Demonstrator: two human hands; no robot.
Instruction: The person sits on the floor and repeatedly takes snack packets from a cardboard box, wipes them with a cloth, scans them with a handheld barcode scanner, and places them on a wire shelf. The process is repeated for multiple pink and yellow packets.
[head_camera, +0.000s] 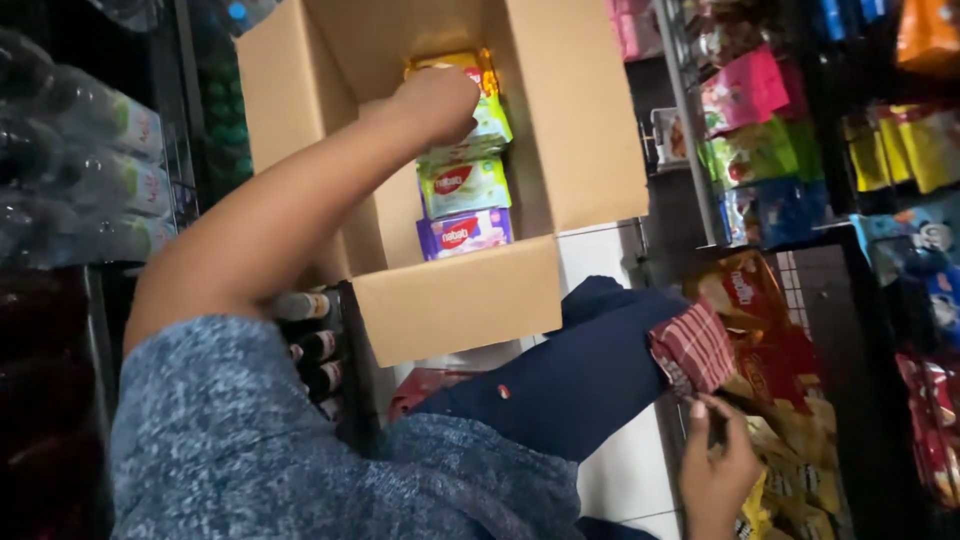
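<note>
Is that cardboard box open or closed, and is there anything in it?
Open. The cardboard box has its flaps spread, and a row of snack packets shows inside, not filling it. The left hand reaches in onto them.

Plastic drink bottles (95, 150) stand stacked at the left, with smaller dark bottles (315, 345) on a low shelf beneath. At the right, a wire rack (690, 130) carries pink snack bags (745, 88), green snack bags (750, 150) and blue packets (780, 210). White floor tiles (625, 470) show below.
</note>
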